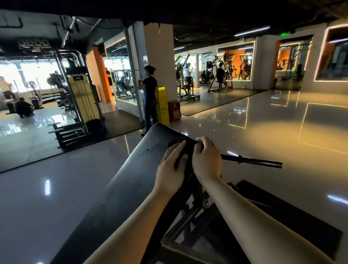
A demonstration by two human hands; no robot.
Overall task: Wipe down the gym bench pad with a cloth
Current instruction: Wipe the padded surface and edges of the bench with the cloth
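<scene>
A long black bench pad (119, 187) slopes up and away from me, with small droplets scattered on its surface. A dark cloth (185, 149) lies near the pad's upper right edge. My left hand (172, 168) lies flat on the cloth, fingers straight and thumb spread. My right hand (206, 158) sits beside it at the pad's edge, its fingers curled and pinching the cloth's far corner.
The bench's black steel frame (195, 217) stands under the pad on a dark mat (290, 218). A black bar (253, 161) sticks out to the right. A person in black (150, 96) stands beyond the pad's top by a yellow stand (162, 106). Glossy floor surrounds the bench.
</scene>
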